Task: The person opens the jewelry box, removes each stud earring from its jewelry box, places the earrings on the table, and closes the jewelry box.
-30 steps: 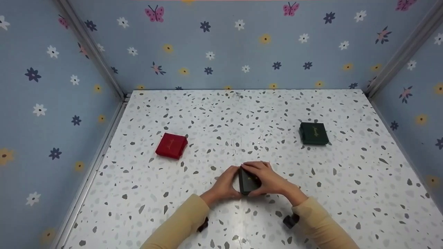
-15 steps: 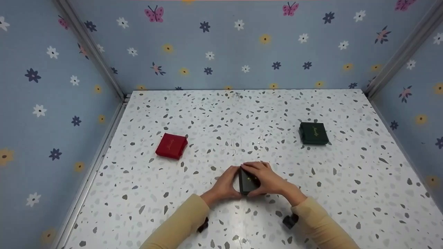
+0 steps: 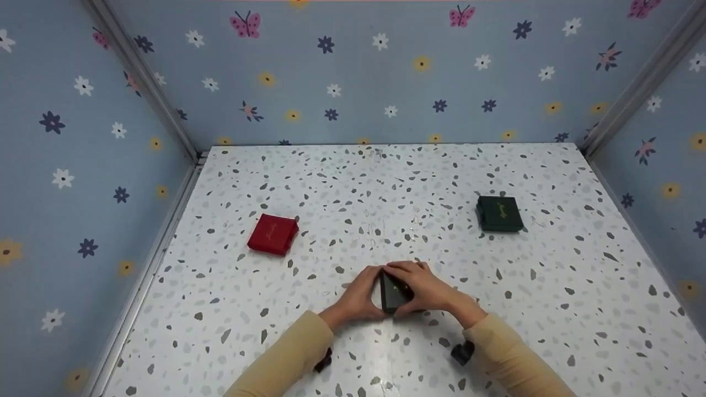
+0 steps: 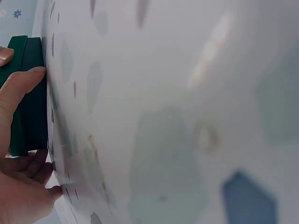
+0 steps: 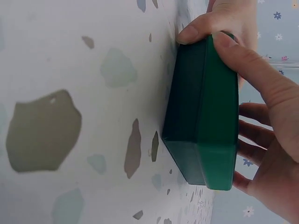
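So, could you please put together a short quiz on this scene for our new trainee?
1. Multiple choice: which one lies leftmost in the head view? A) yellow box; B) red box; C) white box.
2. True or false: only the left hand touches the middle box.
3. Fill in: the head view shows ___ boxes in all.

Key: 1. B; 2. False, the right hand grips it too; 3. three.
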The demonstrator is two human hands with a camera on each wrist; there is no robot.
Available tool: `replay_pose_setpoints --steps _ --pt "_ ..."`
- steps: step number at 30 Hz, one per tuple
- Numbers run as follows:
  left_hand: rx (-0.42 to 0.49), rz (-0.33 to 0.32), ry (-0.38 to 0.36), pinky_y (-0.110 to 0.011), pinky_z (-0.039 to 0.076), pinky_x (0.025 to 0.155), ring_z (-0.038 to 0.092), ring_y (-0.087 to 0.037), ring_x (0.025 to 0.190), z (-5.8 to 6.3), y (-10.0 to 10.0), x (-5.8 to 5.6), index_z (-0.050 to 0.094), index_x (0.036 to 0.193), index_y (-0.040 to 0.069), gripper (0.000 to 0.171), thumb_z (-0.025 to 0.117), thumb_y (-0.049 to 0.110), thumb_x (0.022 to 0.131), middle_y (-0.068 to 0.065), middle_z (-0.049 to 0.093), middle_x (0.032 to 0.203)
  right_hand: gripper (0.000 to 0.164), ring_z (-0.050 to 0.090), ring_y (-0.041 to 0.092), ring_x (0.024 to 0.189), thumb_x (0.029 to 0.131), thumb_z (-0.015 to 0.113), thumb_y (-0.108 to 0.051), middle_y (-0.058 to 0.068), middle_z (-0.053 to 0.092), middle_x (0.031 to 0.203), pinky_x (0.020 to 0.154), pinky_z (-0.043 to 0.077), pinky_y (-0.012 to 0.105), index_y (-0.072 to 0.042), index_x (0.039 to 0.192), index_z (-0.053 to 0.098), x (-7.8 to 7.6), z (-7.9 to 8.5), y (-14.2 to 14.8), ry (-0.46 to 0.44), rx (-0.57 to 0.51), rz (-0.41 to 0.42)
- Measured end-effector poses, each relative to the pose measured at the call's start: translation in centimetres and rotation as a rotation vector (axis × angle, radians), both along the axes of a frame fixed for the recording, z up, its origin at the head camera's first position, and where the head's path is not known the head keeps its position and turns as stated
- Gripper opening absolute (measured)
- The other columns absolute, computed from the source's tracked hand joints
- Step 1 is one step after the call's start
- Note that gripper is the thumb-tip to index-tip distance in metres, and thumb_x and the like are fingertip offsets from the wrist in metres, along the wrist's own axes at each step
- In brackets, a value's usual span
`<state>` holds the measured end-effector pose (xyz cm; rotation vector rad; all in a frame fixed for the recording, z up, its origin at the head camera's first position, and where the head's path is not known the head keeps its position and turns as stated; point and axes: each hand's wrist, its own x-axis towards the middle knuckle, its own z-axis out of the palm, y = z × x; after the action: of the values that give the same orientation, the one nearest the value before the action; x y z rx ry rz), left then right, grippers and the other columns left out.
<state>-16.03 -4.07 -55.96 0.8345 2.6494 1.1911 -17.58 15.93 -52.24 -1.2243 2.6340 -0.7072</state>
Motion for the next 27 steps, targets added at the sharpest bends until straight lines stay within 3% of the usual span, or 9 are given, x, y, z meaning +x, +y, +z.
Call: replay_pose_setpoints --steps 8,19,27 --pt "-0.013 -0.029 -0.030 -0.026 0.031 0.099 0.037 -0.018 0.114 0.3 -0.1 0.1 0.026 0.135 0.000 0.103 0.083 0.022 0.052 -0.009 0.038 0.127 0.099 0.035 0.022 0.118 0.059 0.075 -0.051 0.012 0.039 0.132 0.091 0.028 0.041 -0.002 0.135 0.035 -0.2 -0.3 -0.1 0.033 0.049 0.015" --pt "-0.071 -0.051 -0.124 -0.031 0.025 0.103 0.030 -0.022 0.122 1.0 -0.2 0.1 0.012 0.139 -0.003 0.117 0.085 0.027 0.052 -0.013 0.030 0.134 0.098 0.036 0.023 0.118 0.061 0.073 -0.051 0.011 0.038 0.132 0.092 0.027 0.043 -0.003 0.136 0.033 -0.1 -0.6 0.0 0.054 0.063 0.013" --pt "-0.042 -0.073 -0.182 -0.032 0.028 0.101 0.032 -0.025 0.121 2.1 0.0 -0.1 0.010 0.138 -0.007 0.118 0.085 0.027 0.053 -0.019 0.029 0.134 0.095 0.029 0.023 0.125 0.067 0.069 -0.051 0.012 0.031 0.138 0.097 0.024 0.047 -0.004 0.138 0.028 0.0 -1.0 0.3 0.043 0.058 0.030"
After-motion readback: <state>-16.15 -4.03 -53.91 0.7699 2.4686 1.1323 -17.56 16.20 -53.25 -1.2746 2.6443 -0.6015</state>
